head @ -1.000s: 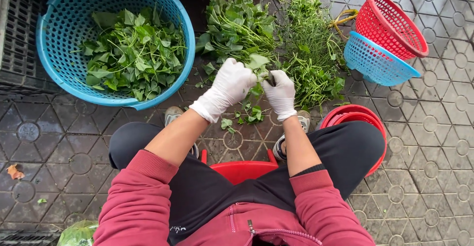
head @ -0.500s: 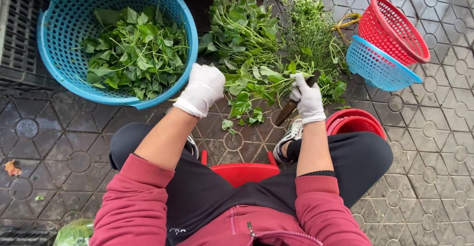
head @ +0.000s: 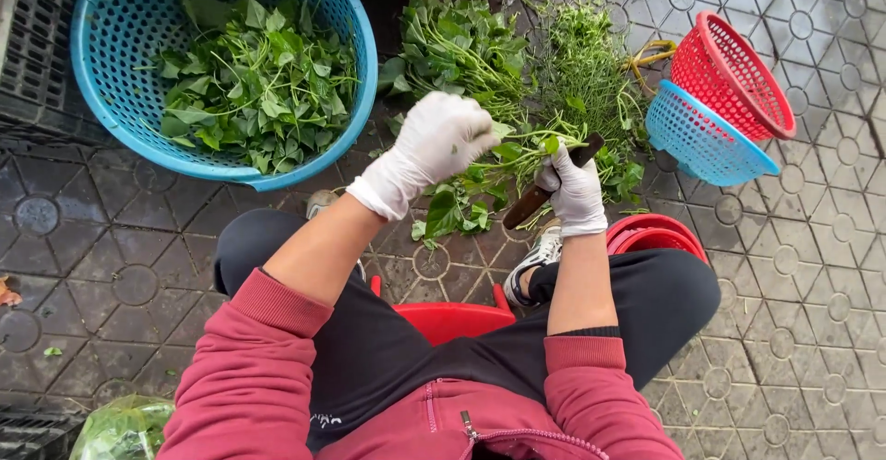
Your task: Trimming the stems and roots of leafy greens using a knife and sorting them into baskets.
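Nearest the camera: red sleeves and dark trousers of a seated person, on a red stool (head: 452, 317) largely hidden beneath the legs. A clear bag of greens (head: 120, 428) is cut off at the bottom left corner. A red tub (head: 655, 234) shows only its rim behind the right knee; contents not visible.

Left hand (head: 438, 137), in a white glove, is closed on a bunch of leafy stems (head: 498, 169), held above the tiled ground in front of the knees. The fingers are curled under, so the exact grip point cannot be made out. The stems run across to the right hand (head: 574, 192), also gloved, which is clenched around the dark handle of a knife (head: 544, 192). The blade is hidden by glove and leaves; only the handle shows clearly. One shoe (head: 535, 257) is visible below the right hand.

Beyond the hands: a loose pile of greens (head: 517, 49) lies on the ground, broad-leaved at left, finer and feathery at right; its far edge is cut off by the frame.

Containers: a large blue basket (head: 360, 82), far left, holds picked green leaves covering its floor. At far right, a small blue basket (head: 701, 142) sits tilted, with a small red basket (head: 734, 77) leaning behind and touching it; nothing can be seen inside either. A dark crate (head: 37, 45) sits behind the large basket, partly cut off.
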